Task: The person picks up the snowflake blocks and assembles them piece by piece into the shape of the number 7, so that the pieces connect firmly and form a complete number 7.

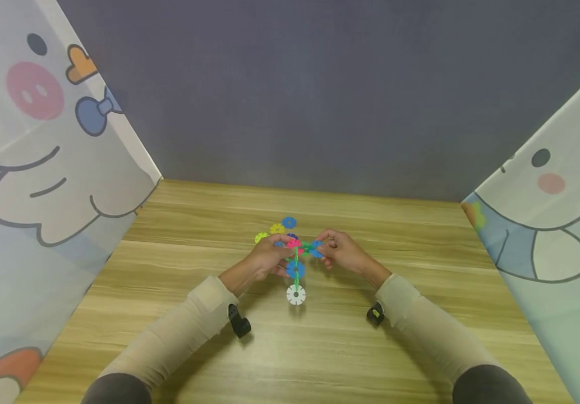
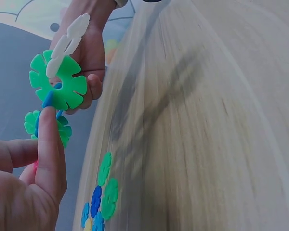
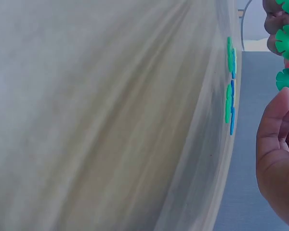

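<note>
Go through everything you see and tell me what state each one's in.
Build: joined discs, held above the table
White disc: attached to the build
Left hand: holding the build
Right hand: pinching its right end
Loose discs: lying flat

no readable text or numbers
</note>
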Demonstrator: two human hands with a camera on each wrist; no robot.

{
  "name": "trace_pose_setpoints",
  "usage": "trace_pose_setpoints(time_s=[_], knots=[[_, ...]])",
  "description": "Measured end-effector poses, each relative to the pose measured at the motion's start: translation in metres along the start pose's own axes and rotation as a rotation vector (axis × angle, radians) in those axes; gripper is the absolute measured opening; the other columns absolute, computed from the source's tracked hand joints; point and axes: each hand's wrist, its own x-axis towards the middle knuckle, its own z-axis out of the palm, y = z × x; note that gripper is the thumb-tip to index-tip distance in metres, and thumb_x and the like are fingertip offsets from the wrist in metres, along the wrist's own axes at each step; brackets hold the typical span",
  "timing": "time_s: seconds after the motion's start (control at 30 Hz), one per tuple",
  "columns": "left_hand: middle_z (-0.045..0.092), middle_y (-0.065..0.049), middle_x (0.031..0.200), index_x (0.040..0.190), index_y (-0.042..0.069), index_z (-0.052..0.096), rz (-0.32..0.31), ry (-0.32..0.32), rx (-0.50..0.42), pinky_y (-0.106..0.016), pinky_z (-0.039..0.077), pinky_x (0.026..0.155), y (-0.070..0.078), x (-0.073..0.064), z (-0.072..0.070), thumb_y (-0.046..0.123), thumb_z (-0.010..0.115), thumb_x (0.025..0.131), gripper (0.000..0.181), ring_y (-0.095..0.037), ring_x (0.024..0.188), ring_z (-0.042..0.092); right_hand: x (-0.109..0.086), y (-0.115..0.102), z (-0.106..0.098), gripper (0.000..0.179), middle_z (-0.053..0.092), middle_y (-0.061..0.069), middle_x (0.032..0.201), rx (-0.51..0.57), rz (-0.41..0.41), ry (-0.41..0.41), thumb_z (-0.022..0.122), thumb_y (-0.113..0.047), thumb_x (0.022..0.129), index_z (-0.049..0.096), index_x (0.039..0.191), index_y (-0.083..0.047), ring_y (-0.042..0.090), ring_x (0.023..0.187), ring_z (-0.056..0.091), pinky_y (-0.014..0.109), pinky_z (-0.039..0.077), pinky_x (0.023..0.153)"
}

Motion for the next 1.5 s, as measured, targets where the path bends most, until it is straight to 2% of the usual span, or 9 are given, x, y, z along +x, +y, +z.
trace_pose_setpoints(time_s=[0.17,0.37,0.5,0.73,0.87,1.0,1.17,1.27,1.5], knots=[[0.065,-0.011,0.102,0.134,0.008,0.056,0.003,-0.012,0.015,-0.032,0.065,0.062,0.001,-0.001,-0.002,0.006,0.061,0.100,0.035,-0.018,0.068,0.066,0.000,0.000,0.003,0.023,0.061,0.006,0.075,0.023,0.011,-0.006,0.054,-0.001,0.103,0.050,0.125,0.004,0.012,0.061,0.059,0.025,0.059,0.059],[0.060,-0.015,0.114,0.139,0.008,0.051,0.009,-0.083,0.047,-0.033,0.066,0.067,-0.002,-0.002,-0.008,0.008,0.057,0.102,0.037,-0.019,0.072,0.067,-0.001,-0.007,0.004,0.022,0.064,0.020,0.082,-0.017,-0.003,-0.050,0.054,-0.005,0.104,0.051,0.124,0.003,0.014,0.063,0.059,0.026,0.058,0.059],[0.060,-0.017,0.119,0.141,0.009,0.048,0.003,-0.099,0.052,-0.032,0.066,0.068,-0.004,-0.004,-0.011,0.010,0.056,0.103,0.039,-0.019,0.074,0.067,0.001,-0.011,0.000,0.019,0.066,0.020,0.082,-0.118,-0.008,-0.052,0.056,-0.012,0.104,0.058,0.120,-0.002,0.017,0.065,0.061,0.029,0.059,0.060],[0.062,-0.013,0.111,0.139,0.011,0.052,-0.009,-0.078,0.064,-0.031,0.065,0.065,-0.008,-0.006,-0.013,0.011,0.058,0.102,0.037,-0.019,0.073,0.066,0.015,-0.013,-0.008,0.023,0.065,0.005,0.078,-0.272,-0.032,0.013,0.057,-0.023,0.106,0.067,0.113,-0.004,0.018,0.066,0.061,0.030,0.056,0.059],[0.063,-0.012,0.108,0.137,0.011,0.053,-0.019,-0.081,0.055,-0.029,0.064,0.062,-0.009,-0.008,-0.014,0.011,0.059,0.101,0.036,-0.016,0.071,0.064,0.023,-0.014,-0.010,0.026,0.066,0.007,0.078,-0.337,-0.061,0.035,0.057,-0.024,0.106,0.068,0.117,-0.003,0.019,0.061,0.057,0.030,0.052,0.057],[0.062,-0.012,0.107,0.138,0.011,0.053,-0.030,-0.090,0.059,-0.029,0.063,0.061,-0.010,-0.011,-0.014,0.013,0.059,0.101,0.037,-0.016,0.070,0.062,0.030,-0.016,-0.011,0.024,0.068,0.008,0.080,-0.404,-0.079,0.033,0.057,-0.024,0.105,0.068,0.117,-0.006,0.019,0.060,0.058,0.031,0.054,0.058],[0.063,-0.011,0.105,0.138,0.011,0.053,-0.033,-0.082,0.052,-0.029,0.063,0.059,-0.013,-0.012,-0.013,0.012,0.061,0.100,0.038,-0.016,0.070,0.062,0.040,-0.016,-0.007,0.020,0.073,0.005,0.090,-0.518,-0.120,0.045,0.063,-0.024,0.102,0.070,0.114,-0.009,0.015,0.072,0.064,0.029,0.056,0.064],[0.063,-0.010,0.102,0.137,0.011,0.054,-0.034,-0.091,0.037,-0.028,0.062,0.058,-0.016,-0.011,-0.013,0.012,0.061,0.100,0.038,-0.015,0.069,0.062,0.046,-0.013,-0.003,0.021,0.073,0.004,0.092,-0.598,-0.136,0.028,0.067,-0.022,0.099,0.070,0.115,-0.008,0.012,0.078,0.065,0.026,0.055,0.068],[0.060,-0.006,0.098,0.140,0.011,0.053,-0.039,-0.107,0.027,-0.028,0.062,0.058,-0.023,-0.010,-0.014,0.010,0.061,0.099,0.042,-0.013,0.067,0.060,0.051,-0.005,0.009,0.035,0.067,-0.001,0.084,-0.728,-0.124,-0.053,0.075,-0.021,0.094,0.068,0.124,-0.005,0.010,0.075,0.060,0.028,0.057,0.074]])
